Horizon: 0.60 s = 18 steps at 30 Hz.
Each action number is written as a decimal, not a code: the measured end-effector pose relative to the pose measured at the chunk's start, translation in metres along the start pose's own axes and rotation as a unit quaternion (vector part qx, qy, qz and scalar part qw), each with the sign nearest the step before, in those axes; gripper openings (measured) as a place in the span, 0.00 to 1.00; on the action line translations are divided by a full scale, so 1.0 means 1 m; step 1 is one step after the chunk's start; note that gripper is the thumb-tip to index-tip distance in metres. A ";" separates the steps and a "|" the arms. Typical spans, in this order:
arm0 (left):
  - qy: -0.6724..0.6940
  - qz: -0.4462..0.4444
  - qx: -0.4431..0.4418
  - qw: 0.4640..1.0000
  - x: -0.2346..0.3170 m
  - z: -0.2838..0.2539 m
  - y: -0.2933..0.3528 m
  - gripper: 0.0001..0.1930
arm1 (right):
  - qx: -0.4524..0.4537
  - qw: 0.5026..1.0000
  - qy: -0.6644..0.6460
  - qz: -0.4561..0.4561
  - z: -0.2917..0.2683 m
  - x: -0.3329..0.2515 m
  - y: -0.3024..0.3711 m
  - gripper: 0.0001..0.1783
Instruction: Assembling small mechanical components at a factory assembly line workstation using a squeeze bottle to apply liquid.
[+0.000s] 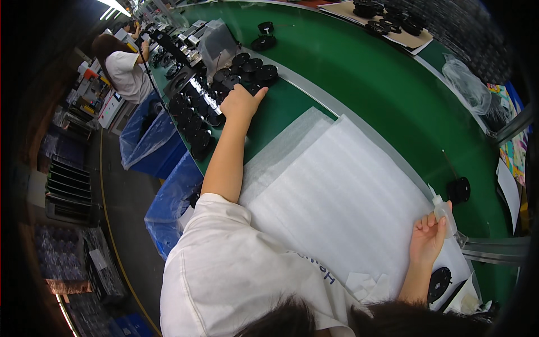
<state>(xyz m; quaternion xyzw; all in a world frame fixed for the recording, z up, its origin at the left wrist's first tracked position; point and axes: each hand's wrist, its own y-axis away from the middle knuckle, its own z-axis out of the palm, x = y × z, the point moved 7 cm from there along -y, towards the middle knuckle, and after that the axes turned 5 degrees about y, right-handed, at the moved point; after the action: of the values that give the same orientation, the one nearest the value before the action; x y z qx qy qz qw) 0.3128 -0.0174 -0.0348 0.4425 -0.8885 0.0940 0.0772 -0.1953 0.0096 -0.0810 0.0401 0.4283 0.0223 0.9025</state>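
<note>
My left arm stretches far forward, and my left hand (240, 104) is at the pile of black round parts (247, 67) on the green bench. Its thumb stands out to the side, apart from the fingers; the fingertips are partly hidden among the parts. At the right, my right hand (428, 238) is closed around a small translucent squeeze bottle (442, 209) with a thin tip pointing up. White foam sheets (337, 185) cover the bench between my hands. Close to my right forearm lies a black disc-shaped part (439, 283).
A green conveyor belt (359, 84) runs beyond a metal rail, carrying a black part (458, 190) near the bottle. Blue lined bins (174, 208) stand left of the bench. A co-worker (126, 70) sits at the far left. Clear plastic bags (466, 84) lie across the belt.
</note>
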 end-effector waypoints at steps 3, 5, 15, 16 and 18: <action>-0.028 0.051 0.063 0.996 0.004 -0.002 0.008 0.37 | 0.004 1.000 0.012 0.000 -0.002 0.001 0.000 0.30; -0.051 0.061 0.043 0.996 0.005 0.002 0.009 0.35 | 0.008 0.997 0.069 -0.018 -0.002 -0.001 0.001 0.34; -0.075 0.077 0.045 0.993 0.005 0.008 0.004 0.29 | -0.006 0.982 0.183 -0.046 0.007 -0.002 0.003 0.40; -0.076 0.074 0.045 0.993 0.005 0.008 0.003 0.29 | 0.005 0.983 0.176 -0.050 0.006 -0.003 0.004 0.39; -0.074 0.073 0.050 0.993 0.002 0.009 0.002 0.29 | 0.015 0.984 0.169 -0.053 0.006 -0.004 0.004 0.39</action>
<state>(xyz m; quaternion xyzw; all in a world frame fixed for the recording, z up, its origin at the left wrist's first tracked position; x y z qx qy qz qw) 0.3093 -0.0194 -0.0430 0.3859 -0.9157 0.1108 -0.0176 -0.1931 0.0125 -0.0736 0.0268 0.5762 -0.0256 0.8164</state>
